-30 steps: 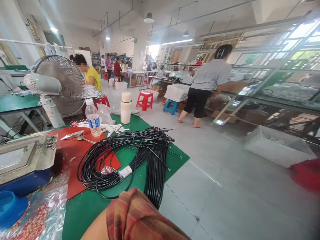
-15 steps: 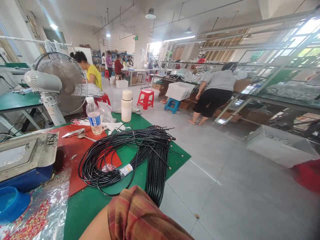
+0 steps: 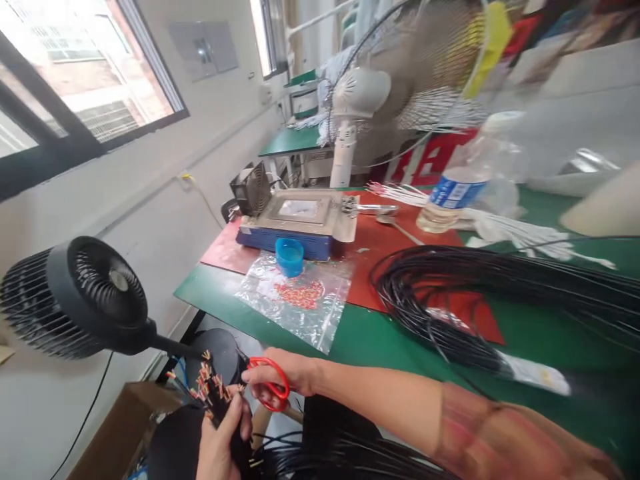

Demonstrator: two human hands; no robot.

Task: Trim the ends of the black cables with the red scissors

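In the head view my left hand (image 3: 223, 437) is closed around a bundle of black cables (image 3: 210, 387), whose ends fan upward with short coloured wires and bare copper tips. Just right of it my right hand (image 3: 295, 368) grips red-handled scissors (image 3: 283, 379); their blades are mostly hidden, near the cable ends. More black cable (image 3: 345, 457) trails below my right forearm. On the green table (image 3: 200, 293) lies a large coil of black cable (image 3: 400, 293) with a white-and-yellow label.
A clear plastic bag (image 3: 327, 320) with red and yellow bits and a blue cup (image 3: 289, 257) lie before a blue heating unit (image 3: 285, 241). A water bottle (image 3: 453, 193), a large fan (image 3: 360, 97), a small dark fan (image 3: 100, 287) and a cardboard box (image 3: 117, 433) surround the workspace.
The view has swung left and down, from the room to the table's left side. Both hands, the held cable bundle and the red-handled scissors now show; earlier only an arm and sleeve did.
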